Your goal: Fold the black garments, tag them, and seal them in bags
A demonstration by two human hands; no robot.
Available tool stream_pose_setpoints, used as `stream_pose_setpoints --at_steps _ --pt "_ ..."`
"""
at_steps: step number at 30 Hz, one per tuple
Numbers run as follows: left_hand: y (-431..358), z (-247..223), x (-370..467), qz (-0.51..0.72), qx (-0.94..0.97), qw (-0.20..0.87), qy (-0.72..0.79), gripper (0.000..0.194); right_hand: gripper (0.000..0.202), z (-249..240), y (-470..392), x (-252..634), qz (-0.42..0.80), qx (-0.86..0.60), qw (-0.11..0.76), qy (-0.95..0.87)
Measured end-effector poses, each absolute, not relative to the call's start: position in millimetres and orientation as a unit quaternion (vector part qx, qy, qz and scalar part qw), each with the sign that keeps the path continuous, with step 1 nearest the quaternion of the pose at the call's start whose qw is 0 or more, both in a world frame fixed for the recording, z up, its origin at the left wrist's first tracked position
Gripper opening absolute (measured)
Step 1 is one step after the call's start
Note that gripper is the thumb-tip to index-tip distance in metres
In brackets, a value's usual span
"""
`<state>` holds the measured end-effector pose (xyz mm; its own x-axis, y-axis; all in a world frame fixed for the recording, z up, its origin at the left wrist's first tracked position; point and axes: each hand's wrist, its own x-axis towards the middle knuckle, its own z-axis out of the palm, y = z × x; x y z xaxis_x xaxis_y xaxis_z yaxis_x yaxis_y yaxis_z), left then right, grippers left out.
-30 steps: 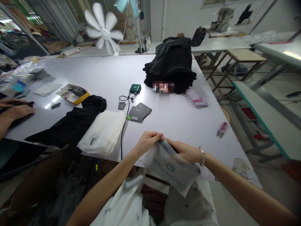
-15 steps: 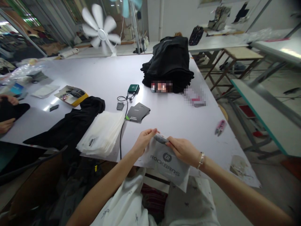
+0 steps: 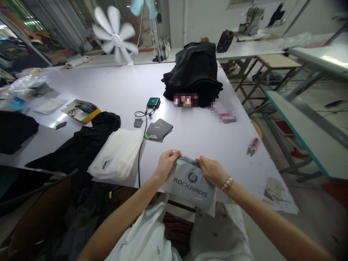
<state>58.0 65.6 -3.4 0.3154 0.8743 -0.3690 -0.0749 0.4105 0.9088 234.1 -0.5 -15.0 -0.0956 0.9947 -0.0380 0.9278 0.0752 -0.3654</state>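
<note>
A translucent zip bag with ROCKBROS printed on it hangs over the table's front edge, above my lap. My left hand pinches its upper left corner. With fingers closed, my right hand grips the upper right corner. The bag's top edge is stretched between both hands, and something grey shows inside. Left of my left hand lies a stack of white plastic bags. Beyond it are dark printed cards marked ACTOR'S HEADGEAR.
A pile of black cloth pieces stands at the back of the table. More black fabric lies left. Pink thread snips rest near the right edge. A cable runs from a green device to the front edge. A white fan stands behind.
My hands have moved apart along the bag's top, pulling its edge straighter and flatter. Another person's hands at the far left have gone out of view, leaving black fabric there.
</note>
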Motion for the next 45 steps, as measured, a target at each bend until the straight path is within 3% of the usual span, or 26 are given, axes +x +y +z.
stream_pose_setpoints --at_steps 5,10,13,19,32,35,40,45 --pt "65.4 -2.5 55.4 0.329 0.432 0.702 0.461 0.036 0.038 -15.8 3.3 243.5 0.148 -0.628 0.193 -0.739" --pt "69.7 0.2 47.9 0.314 0.429 0.727 0.435 0.030 0.046 -11.3 3.6 249.0 0.286 -0.627 0.130 -0.713" --pt "79.6 8.2 38.5 0.221 0.507 0.728 0.405 0.027 0.047 -11.1 0.8 248.0 0.242 -0.609 0.131 -0.744" --pt "88.0 20.8 39.9 0.012 0.782 0.550 0.292 0.035 0.048 -11.8 5.7 243.1 0.140 -0.538 0.079 -0.828" --pt "63.5 11.3 62.6 0.036 0.904 0.236 0.353 0.029 0.043 2.0 5.3 224.8 0.105 -0.619 0.003 -0.779" --pt "72.6 16.2 52.0 0.008 0.889 0.270 0.369 0.038 0.042 -5.8 8.3 224.7 0.128 -0.623 0.008 -0.772" --pt "88.7 19.4 28.8 0.022 0.809 0.474 0.346 0.032 0.043 -7.9 9.4 232.7 0.166 -0.623 0.036 -0.764" --pt "81.6 18.9 34.5 0.079 0.776 0.495 0.382 0.024 0.037 1.8 8.2 230.6 0.228 -0.588 0.086 -0.771"
